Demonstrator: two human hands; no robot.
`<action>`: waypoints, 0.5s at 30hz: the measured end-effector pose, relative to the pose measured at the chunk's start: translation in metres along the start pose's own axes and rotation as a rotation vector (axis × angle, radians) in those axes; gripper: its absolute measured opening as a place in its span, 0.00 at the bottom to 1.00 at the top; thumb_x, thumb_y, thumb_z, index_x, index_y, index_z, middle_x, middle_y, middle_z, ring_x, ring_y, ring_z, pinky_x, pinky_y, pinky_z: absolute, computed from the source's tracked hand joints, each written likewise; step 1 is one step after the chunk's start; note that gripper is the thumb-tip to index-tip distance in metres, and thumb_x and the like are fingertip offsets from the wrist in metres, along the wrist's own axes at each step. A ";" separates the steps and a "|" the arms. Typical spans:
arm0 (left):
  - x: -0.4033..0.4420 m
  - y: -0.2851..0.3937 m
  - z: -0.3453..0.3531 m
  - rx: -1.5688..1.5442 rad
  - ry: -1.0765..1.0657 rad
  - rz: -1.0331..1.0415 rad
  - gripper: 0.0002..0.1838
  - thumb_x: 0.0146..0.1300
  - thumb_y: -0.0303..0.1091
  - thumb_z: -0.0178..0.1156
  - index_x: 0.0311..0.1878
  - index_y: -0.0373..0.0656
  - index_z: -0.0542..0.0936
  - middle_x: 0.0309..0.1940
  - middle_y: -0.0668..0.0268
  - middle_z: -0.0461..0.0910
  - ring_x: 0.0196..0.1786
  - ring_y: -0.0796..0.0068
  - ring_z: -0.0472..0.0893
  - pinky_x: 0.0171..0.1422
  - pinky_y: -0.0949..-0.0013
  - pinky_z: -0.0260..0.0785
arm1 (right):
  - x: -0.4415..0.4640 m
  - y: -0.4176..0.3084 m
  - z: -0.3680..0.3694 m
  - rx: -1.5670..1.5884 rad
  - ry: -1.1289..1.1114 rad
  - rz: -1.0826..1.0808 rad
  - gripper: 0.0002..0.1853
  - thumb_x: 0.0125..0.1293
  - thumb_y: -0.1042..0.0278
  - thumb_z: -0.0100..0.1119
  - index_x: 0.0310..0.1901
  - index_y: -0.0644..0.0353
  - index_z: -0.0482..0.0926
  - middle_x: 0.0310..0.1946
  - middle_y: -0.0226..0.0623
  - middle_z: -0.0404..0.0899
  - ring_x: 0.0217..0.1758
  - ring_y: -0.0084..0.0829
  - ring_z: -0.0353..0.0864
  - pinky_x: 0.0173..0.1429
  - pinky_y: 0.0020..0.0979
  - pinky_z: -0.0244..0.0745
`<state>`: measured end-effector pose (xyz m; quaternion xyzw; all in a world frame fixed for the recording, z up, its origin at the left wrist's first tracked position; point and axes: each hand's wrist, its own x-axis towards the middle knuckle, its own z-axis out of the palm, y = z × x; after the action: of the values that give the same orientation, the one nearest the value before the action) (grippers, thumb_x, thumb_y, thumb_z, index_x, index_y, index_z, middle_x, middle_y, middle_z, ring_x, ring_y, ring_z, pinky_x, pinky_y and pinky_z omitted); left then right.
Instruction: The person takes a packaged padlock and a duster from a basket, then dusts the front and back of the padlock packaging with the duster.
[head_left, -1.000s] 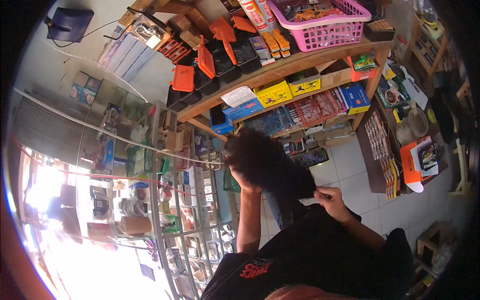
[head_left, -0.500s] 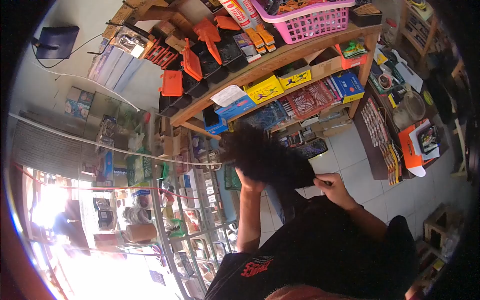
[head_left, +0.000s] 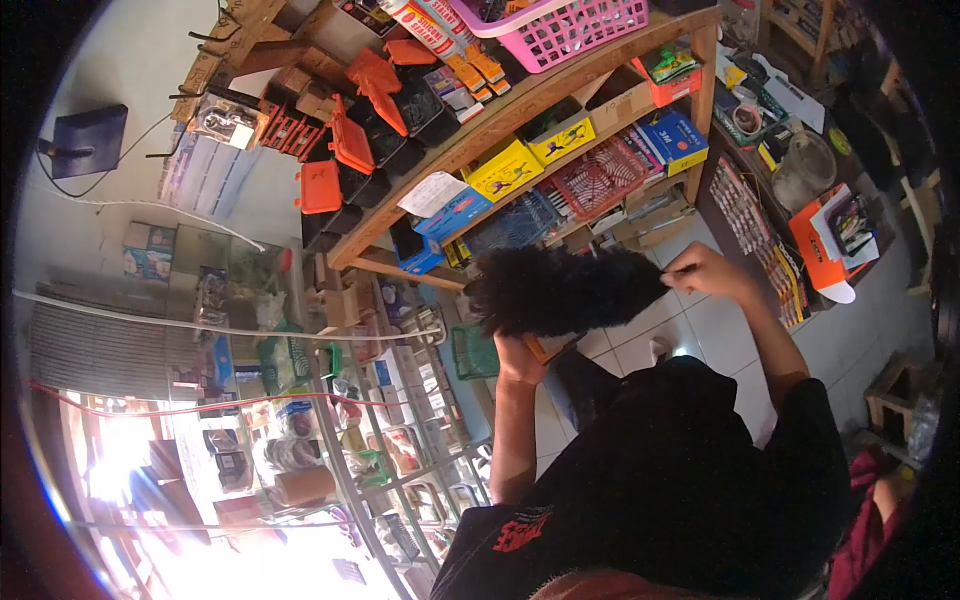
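A fluffy black feather duster (head_left: 575,288) spans the space between my two hands. My right hand (head_left: 712,272) is closed in a pinch on its narrow right end. Under the left part of the duster is my left hand (head_left: 520,358), its fingers largely hidden by the dark feathers. A flat object with an orange-brown edge (head_left: 552,346) shows beside the left palm, mostly covered by the duster. The left hand seems closed around it, but its kind cannot be made out.
A wooden shelf (head_left: 540,97) ahead carries a pink basket (head_left: 575,35), orange-lidded black bins (head_left: 322,187) and yellow boxes (head_left: 505,170). Glass display shelving (head_left: 385,470) stands at left. A goods-covered table (head_left: 745,240) is on the right. Tiled floor (head_left: 735,340) lies below.
My right hand has risen and moved right, swinging the duster nearly level. My left hand has shifted slightly right, and the brown-edged object has come into sight. Maroon cloth now shows at lower right.
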<state>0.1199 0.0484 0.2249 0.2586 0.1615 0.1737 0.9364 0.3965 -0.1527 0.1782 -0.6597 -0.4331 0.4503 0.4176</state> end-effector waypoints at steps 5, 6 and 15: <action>-0.007 -0.001 -0.005 -0.058 -0.056 -0.150 0.37 0.73 0.61 0.40 0.72 0.41 0.67 0.66 0.54 0.73 0.65 0.51 0.75 0.68 0.46 0.68 | -0.002 0.000 -0.011 -0.104 -0.052 -0.049 0.16 0.68 0.61 0.63 0.30 0.67 0.84 0.15 0.33 0.74 0.21 0.21 0.70 0.29 0.30 0.66; -0.006 -0.007 -0.018 -0.126 -0.084 -0.200 0.37 0.71 0.63 0.43 0.71 0.42 0.67 0.66 0.53 0.73 0.65 0.49 0.75 0.67 0.43 0.69 | -0.004 -0.012 0.001 -0.092 -0.025 -0.043 0.16 0.68 0.61 0.62 0.28 0.67 0.83 0.15 0.33 0.73 0.20 0.21 0.70 0.29 0.29 0.65; -0.004 -0.017 -0.005 -0.096 -0.271 -0.223 0.42 0.72 0.66 0.36 0.72 0.38 0.64 0.66 0.49 0.72 0.63 0.44 0.76 0.68 0.43 0.68 | -0.006 -0.016 -0.016 -0.141 -0.039 -0.047 0.18 0.68 0.61 0.63 0.24 0.67 0.80 0.15 0.34 0.75 0.21 0.23 0.72 0.30 0.31 0.68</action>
<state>0.1187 0.0350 0.2123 0.2153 0.0529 0.0397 0.9743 0.4071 -0.1568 0.1989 -0.6685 -0.4871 0.4214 0.3719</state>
